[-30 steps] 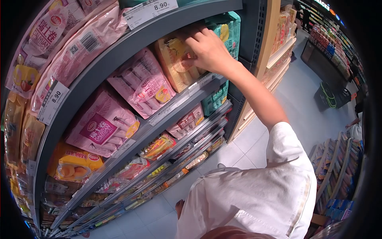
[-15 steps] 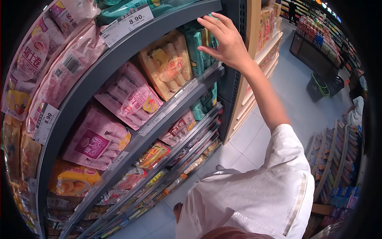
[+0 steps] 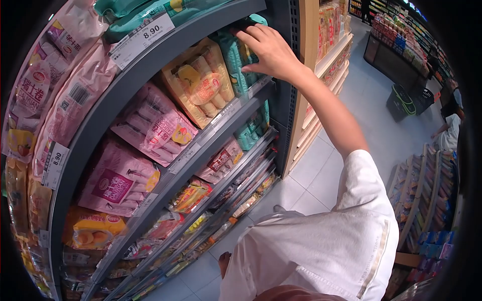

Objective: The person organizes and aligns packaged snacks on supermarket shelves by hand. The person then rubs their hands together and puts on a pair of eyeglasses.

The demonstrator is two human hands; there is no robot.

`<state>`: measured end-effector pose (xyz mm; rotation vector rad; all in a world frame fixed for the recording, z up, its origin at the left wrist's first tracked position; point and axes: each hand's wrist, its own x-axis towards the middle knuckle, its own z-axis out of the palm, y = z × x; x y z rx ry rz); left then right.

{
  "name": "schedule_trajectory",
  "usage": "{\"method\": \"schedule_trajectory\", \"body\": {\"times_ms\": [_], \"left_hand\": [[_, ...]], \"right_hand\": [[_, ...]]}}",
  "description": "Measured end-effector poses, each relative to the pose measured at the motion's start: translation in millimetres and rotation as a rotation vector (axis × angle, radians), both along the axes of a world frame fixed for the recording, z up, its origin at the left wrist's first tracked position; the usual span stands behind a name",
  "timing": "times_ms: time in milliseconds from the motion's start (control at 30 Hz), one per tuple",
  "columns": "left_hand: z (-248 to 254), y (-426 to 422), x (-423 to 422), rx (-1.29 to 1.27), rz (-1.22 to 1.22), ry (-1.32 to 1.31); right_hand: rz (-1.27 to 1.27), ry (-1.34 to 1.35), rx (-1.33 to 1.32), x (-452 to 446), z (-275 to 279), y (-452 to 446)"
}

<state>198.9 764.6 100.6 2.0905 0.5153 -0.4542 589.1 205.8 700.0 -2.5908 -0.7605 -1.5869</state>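
My right hand [image 3: 271, 54] reaches to the teal snack bag [image 3: 233, 62] at the far end of the upper visible shelf. Its fingers bend over the bag's top and the thumb is spread apart below, in front of the bag; whether they press on it I cannot tell. Left of that bag stands a yellow bag of rolled cakes [image 3: 198, 83], then a pink bag of rolls [image 3: 155, 123] and another pink bag [image 3: 118, 180]. At the lower edge of my white shirt, a small dark part of my left hand [image 3: 224, 263] shows, its fingers unclear.
The curved grey shelf edge [image 3: 108, 83] carries price tags [image 3: 143, 40]. Lower shelves hold more packets, including an orange bag [image 3: 95, 228]. A wooden shelf unit [image 3: 306, 95] adjoins on the right. Shopping baskets [image 3: 404, 103] and a person in white [image 3: 447, 135] are farther off.
My right hand has come lower and nearer to the teal bag, its fingers now bent over the bag's top. The view has shifted slightly.
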Motion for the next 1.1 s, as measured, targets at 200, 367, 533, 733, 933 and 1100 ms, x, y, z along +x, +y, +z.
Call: {"method": "schedule_trajectory", "body": {"times_ms": [200,367,533,733,933,1100], "left_hand": [[-53.7,8.5,-45.9,0.208,-0.327,-0.144],[-44.5,-4.6,-54.5,0.04,-0.037,-0.078],[39.3,-48.9,-19.5,-0.255,0.49,0.106],[31.8,-57.0,-17.0,-0.279,0.576,0.002],[27.1,-63.3,-52.0,-0.289,0.624,0.114],[14.3,-68.7,-79.7,-0.335,0.7,0.116]], "right_hand": [[-0.003,0.04,0.029,7.2,-4.9,1.6],[0.072,0.085,0.035,4.2,-0.8,2.5],[-0.044,0.061,0.071,-5.1,-7.3,12.8],[0.181,-0.024,0.219,-54.7,-17.3,71.3],[0.642,0.048,0.12,-96.1,-3.2,182.2],[0.779,0.07,0.03,-100.2,18.2,267.2]]}}
